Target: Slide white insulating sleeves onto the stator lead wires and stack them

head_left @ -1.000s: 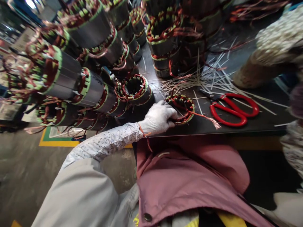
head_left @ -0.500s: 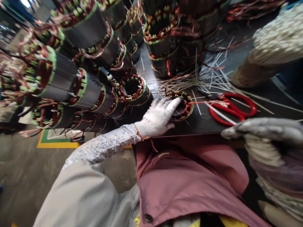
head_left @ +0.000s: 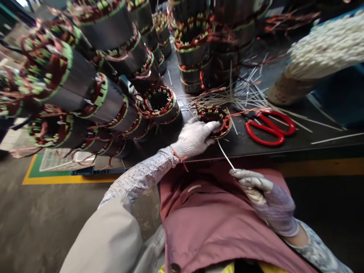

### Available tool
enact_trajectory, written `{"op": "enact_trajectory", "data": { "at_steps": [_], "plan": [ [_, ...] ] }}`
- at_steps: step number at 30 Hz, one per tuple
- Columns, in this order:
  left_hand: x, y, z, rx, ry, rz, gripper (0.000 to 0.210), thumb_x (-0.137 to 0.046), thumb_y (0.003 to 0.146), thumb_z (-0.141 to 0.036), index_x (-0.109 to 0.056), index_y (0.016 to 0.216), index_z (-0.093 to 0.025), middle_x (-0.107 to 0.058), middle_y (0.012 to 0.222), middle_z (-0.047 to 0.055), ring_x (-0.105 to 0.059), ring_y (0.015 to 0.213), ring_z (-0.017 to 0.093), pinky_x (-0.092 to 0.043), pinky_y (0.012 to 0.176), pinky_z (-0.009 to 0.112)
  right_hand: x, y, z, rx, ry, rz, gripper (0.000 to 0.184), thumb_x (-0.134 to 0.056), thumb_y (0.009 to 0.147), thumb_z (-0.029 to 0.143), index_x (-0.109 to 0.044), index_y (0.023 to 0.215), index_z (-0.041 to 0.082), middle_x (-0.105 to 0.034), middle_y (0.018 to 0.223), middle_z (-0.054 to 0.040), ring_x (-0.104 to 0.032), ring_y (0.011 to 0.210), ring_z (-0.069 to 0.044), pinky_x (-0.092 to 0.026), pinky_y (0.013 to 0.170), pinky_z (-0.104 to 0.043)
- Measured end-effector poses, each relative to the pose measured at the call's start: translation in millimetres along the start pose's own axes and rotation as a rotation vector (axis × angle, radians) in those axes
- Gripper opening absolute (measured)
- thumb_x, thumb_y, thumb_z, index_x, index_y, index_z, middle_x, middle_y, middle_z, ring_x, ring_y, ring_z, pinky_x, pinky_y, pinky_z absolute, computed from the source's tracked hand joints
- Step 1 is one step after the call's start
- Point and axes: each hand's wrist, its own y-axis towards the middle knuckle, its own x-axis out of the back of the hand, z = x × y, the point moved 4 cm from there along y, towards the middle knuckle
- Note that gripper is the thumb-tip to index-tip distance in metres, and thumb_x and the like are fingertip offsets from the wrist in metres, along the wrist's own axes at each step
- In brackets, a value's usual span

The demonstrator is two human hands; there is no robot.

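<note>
White-gloved left hand (head_left: 195, 137) touches a copper-wound ring (head_left: 226, 124), its grip unclear, while the right hand (head_left: 267, 199) pinches a white strip (head_left: 226, 156).

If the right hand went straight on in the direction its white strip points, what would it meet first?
Probably the near rim of the copper-wound ring, touched by the white strip in the right hand. Depth is unclear, and the thumb of the left hand lies close by.

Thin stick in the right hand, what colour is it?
White. The thin stick shows best in the head view, poking out from the right hand.
</note>
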Motion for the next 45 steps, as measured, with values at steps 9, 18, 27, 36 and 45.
{"op": "enact_trajectory", "data": {
  "at_steps": [9, 18, 27, 36, 45],
  "plan": [
    [-0.3, 1, 1, -0.009, -0.001, -0.004, 0.053, -0.072, 0.094, -0.033, -0.059, 0.144, -0.021, -0.077, 0.124, 0.008, -0.069, 0.121, 0.024, -0.038, 0.123, 0.042, 5, -8, 1, -0.137, 0.065, -0.077, 0.032, -0.062, 0.091, 0.003, -0.070, 0.111, 0.027, -0.077, 0.116, -0.0019, -0.076, 0.106, -0.018, -0.067, 0.089, -0.028],
    [-10.6, -6, 5, 0.077, -0.230, -0.192, 0.060, -0.074, 0.090, -0.027, -0.056, 0.147, -0.022, -0.076, 0.127, 0.007, -0.067, 0.128, 0.025, -0.036, 0.126, 0.044, -33, 44, -36, -0.045, 0.015, -0.253, 0.009, -0.066, 0.092, 0.017, -0.071, 0.097, 0.024, -0.080, 0.098, -0.0027, -0.078, 0.090, -0.018, -0.067, 0.080, -0.030],
    [-28.2, -13, -3, -0.020, -0.414, -0.575, 0.018, -0.066, 0.097, -0.024, -0.077, 0.112, -0.027, -0.082, 0.113, 0.003, -0.077, 0.108, 0.018, -0.029, 0.131, 0.050, -24, 77, -26, -0.030, -0.186, -0.178, 0.006, -0.071, 0.089, 0.022, -0.071, 0.095, 0.023, -0.078, 0.093, -0.0029, -0.075, 0.083, -0.016, -0.064, 0.078, -0.030],
    [-23.6, -10, -4, 0.021, -0.342, -0.442, 0.023, -0.061, 0.099, -0.022, -0.080, 0.108, -0.032, -0.082, 0.111, 0.001, -0.077, 0.108, 0.017, -0.032, 0.128, 0.051, -33, 99, -17, 0.042, -0.357, -0.060, 0.007, -0.066, 0.092, 0.027, -0.070, 0.087, 0.024, -0.075, 0.080, -0.0022, -0.072, 0.071, -0.017, -0.060, 0.067, -0.029],
    [-24.1, -8, -6, -0.051, -0.174, -0.314, 0.029, -0.057, 0.101, -0.021, -0.077, 0.118, -0.034, -0.080, 0.120, 0.000, -0.074, 0.117, 0.016, -0.034, 0.126, 0.050, -35, 99, -40, 0.034, -0.515, -0.018, 0.018, -0.061, 0.096, 0.035, -0.069, 0.086, 0.022, -0.074, 0.076, -0.0045, -0.068, 0.067, -0.018, -0.051, 0.062, -0.030]
  ]
}}
